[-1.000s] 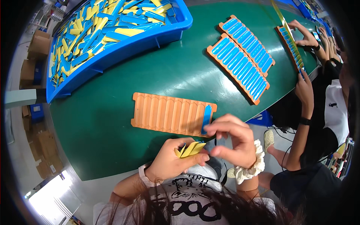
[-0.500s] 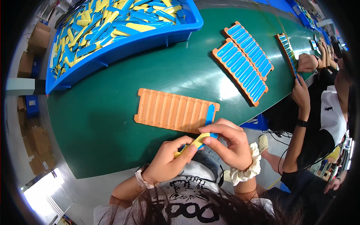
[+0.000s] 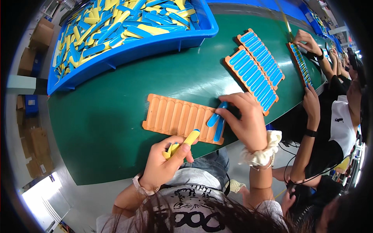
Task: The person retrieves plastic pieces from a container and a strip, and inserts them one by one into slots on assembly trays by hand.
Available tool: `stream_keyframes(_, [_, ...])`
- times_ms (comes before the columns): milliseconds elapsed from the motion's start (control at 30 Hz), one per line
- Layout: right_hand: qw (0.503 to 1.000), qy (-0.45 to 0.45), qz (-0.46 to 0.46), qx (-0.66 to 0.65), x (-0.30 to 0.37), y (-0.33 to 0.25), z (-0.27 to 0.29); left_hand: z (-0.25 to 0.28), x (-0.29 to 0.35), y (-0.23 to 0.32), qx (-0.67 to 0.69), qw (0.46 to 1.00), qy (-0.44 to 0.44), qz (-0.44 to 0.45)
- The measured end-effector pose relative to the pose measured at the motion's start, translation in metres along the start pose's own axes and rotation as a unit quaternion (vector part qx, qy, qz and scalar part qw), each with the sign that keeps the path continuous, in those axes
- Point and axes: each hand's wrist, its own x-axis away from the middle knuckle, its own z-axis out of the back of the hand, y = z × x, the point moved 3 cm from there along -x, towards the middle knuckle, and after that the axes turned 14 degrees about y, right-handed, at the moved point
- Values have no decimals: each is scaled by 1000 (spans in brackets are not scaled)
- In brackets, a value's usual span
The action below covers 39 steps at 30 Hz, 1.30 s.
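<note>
Barely begun: orange slotted tray [image 3: 180, 117] at table centre, one blue stick [image 3: 219, 128] seated at its 3 o'clock end, right hand [image 3: 244, 124] pinching another blue piece [image 3: 216, 115] there, left hand [image 3: 165, 165] clamped on yellow sticks [image 3: 182, 143] at 6 o'clock, remaining slots bare.

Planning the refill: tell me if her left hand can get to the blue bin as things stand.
Probably yes: the left hand holds yellow sticks, but only bare green table lies between it and the blue bin.

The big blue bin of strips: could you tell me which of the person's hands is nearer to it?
Right. The right hand is at the orange tray's far end, closer to the bin; the left hand sits below the tray.
</note>
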Motion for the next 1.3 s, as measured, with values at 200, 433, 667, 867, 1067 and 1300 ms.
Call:
stream_keyframes(200, [998,-57,27,7,11,-17,-10,1,0,-4,29,999,2,23])
stream_keyframes(433, [997,-68,-29,-19,9,-6,-10,-3,1,1,18,1000,-1,25])
stream_keyframes(667, [1000,-6,-22,2,16,-11,-16,3,8,-6,45,999,19,23])
stream_keyframes(867, [996,90,10,-3,23,-18,-5,-4,13,-7,56,998,6,25])
stream_keyframes(1067, [1000,-19,8,-2,24,-12,-15,-3,16,-9,33,999,24,21])
stream_keyframes(1300, [999,-22,-27,3,24,4,-10,-14,14,-14,21,999,25,-11])
